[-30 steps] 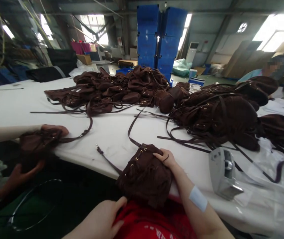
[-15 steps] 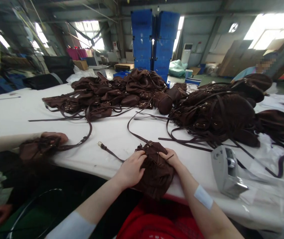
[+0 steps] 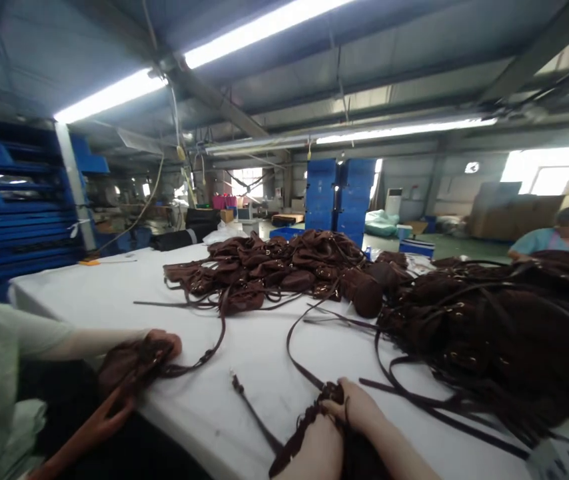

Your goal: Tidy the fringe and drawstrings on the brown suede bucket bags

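At the bottom edge of the head view, both my hands are on a dark brown drawstring bag [image 3: 327,400] lying on the white table [image 3: 264,360]. My left hand [image 3: 314,447] grips its gathered top from the left; my right hand [image 3: 359,407] pinches the top from the right, fingers curled. The bag's long strap [image 3: 297,353] loops away across the table, and a second strap with a buckle end [image 3: 249,407] lies to the left.
A pile of brown bags [image 3: 284,267] sits mid-table, and a larger heap [image 3: 504,320] at the right. A co-worker's hands [image 3: 164,343] hold another brown bag [image 3: 129,363] at the left. A person in a teal shirt [image 3: 539,240] sits far right. Blue crates [image 3: 337,197] stand behind.
The camera has tilted up, so the ceiling shows and the hands sit at the bottom edge. My hands have drawn closer together on the bag's top. The grey tape dispenser has dropped out of view.
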`<state>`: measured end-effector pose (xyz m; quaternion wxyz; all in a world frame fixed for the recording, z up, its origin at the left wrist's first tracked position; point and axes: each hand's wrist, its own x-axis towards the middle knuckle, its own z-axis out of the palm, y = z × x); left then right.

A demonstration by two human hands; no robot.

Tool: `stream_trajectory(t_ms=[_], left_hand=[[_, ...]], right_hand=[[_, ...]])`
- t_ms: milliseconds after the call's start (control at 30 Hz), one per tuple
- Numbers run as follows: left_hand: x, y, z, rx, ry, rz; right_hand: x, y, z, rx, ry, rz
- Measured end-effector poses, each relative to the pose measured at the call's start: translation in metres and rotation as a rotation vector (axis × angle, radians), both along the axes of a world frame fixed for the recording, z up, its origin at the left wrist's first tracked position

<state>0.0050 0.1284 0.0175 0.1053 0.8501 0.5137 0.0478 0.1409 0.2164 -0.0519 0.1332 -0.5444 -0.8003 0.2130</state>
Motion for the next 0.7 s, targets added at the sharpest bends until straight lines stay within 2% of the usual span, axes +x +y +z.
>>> stream_trajectory(t_ms=[67,133,200,267,333,367,400,467,567,633,700], left_hand=[[-0.035,0.003,0.026,0.03,-0.013,0.009],[-0.088,0.004,0.057,0.041,-0.022,0.045],[-0.155,0.0,0.087,0.032,-0.03,0.095],[-0.229,-0.004,0.11,-0.027,-0.032,0.162],[-0.295,-0.006,0.121,-0.369,-0.024,0.283],[-0.32,-0.006,0.122,-0.454,-0.024,0.343],[-0.338,-0.004,0.121,-0.503,-0.05,0.345],[-0.357,-0.001,0.115,-0.447,-0.154,0.352],[-0.356,-0.001,0.11,-0.272,-0.289,0.324],[-0.352,-0.002,0.114,-0.206,-0.288,0.287],[-0.349,-0.004,0.124,-0.141,-0.251,0.258]], right_hand=[[-0.02,0.001,-0.005,0.04,-0.066,-0.026],[-0.03,0.003,-0.017,0.062,-0.072,-0.077],[-0.034,0.005,-0.029,0.053,-0.057,-0.091],[-0.035,0.006,-0.035,0.026,-0.05,-0.078],[-0.035,0.007,-0.035,0.011,-0.04,-0.07],[-0.035,0.007,-0.033,0.006,-0.036,-0.072],[-0.035,0.006,-0.031,0.003,-0.033,-0.079],[-0.037,0.005,-0.027,0.002,-0.027,-0.097],[-0.04,0.002,-0.025,-0.019,-0.007,-0.123],[-0.042,0.0,-0.026,-0.035,0.019,-0.14],[-0.044,0.0,-0.029,-0.047,0.048,-0.158]])
